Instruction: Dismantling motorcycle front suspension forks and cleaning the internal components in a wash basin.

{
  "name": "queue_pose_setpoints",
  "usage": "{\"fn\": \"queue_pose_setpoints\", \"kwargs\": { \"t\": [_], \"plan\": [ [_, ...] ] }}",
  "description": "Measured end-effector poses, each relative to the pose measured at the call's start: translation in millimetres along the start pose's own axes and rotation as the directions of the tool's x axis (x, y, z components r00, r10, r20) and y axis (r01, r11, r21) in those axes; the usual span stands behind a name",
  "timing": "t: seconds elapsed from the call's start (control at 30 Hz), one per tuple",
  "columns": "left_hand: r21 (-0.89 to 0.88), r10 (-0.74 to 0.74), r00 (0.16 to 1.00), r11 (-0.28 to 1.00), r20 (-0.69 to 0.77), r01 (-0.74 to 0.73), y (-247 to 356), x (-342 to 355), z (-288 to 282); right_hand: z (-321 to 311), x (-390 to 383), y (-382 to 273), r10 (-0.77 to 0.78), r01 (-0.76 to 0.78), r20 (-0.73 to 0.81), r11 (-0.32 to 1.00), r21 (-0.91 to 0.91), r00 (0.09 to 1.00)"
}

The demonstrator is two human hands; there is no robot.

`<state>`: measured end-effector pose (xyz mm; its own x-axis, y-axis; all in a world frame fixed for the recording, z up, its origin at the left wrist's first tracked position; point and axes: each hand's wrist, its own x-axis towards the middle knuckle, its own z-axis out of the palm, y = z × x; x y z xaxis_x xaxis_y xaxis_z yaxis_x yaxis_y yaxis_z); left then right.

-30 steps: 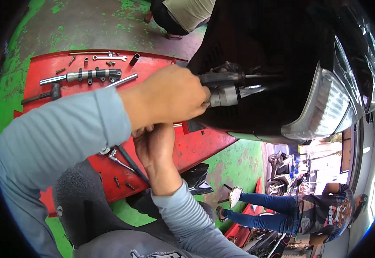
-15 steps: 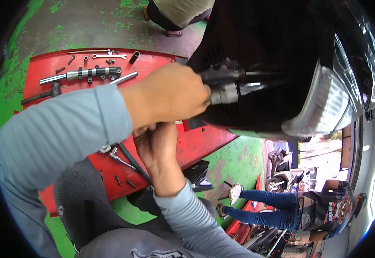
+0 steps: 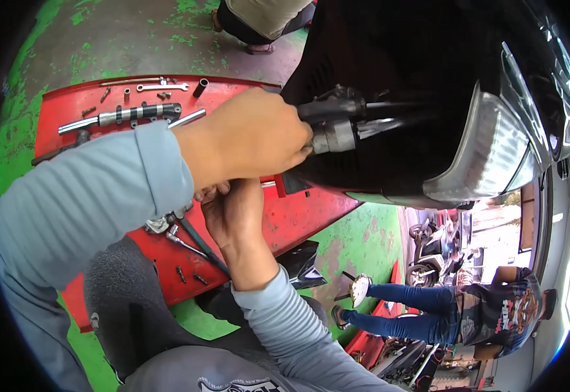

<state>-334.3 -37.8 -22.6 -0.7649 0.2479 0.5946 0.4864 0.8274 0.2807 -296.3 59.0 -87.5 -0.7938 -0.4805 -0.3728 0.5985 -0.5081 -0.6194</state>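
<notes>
Our left hand (image 3: 252, 134) was closed on one silver collar (image 3: 335, 136) by one black bike front (image 3: 389, 160). We couldn't tell what our right hand (image 3: 233, 212), half hidden, held. Two bolts (image 3: 180, 274) lay near our right arm (image 3: 288, 313), one wrench (image 3: 163, 87) farther off.

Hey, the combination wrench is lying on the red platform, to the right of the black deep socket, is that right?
Not quite. The combination wrench is to the left of the black deep socket, as the head view shows. It does lie on the red platform.
</notes>
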Motion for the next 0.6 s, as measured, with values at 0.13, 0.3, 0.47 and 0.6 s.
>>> {"fn": "queue_pose_setpoints", "kwargs": {
  "t": [0.13, 0.3, 0.47, 0.6],
  "plan": [
    [-0.098, -0.055, 0.989, 0.994, -0.136, 0.042, 1.9, 8.2, -21.8, -10.8, 0.1, -2.1, -0.039, 0.039, 0.022, 0.999, 0.017, 0.999],
    [-0.071, -0.062, 0.954, 0.997, -0.295, 0.043, -15.7, 26.7, 22.3, -12.8, 1.5, -5.0, -0.019, 0.019, 0.034, 1.000, 0.015, 0.999],
    [-0.147, -0.063, 0.992, 0.988, -0.109, 0.047, -18.3, 38.8, 18.9, -18.8, 1.9, -11.2, -0.011, 0.008, 0.080, 0.999, 0.041, 0.997],
    [-0.246, -0.054, 0.987, 0.969, -0.148, 0.016, -33.9, 41.2, 8.4, -11.6, -0.6, -9.5, -0.017, 0.014, 0.063, 0.999, 0.036, 0.998]
  ]
}}
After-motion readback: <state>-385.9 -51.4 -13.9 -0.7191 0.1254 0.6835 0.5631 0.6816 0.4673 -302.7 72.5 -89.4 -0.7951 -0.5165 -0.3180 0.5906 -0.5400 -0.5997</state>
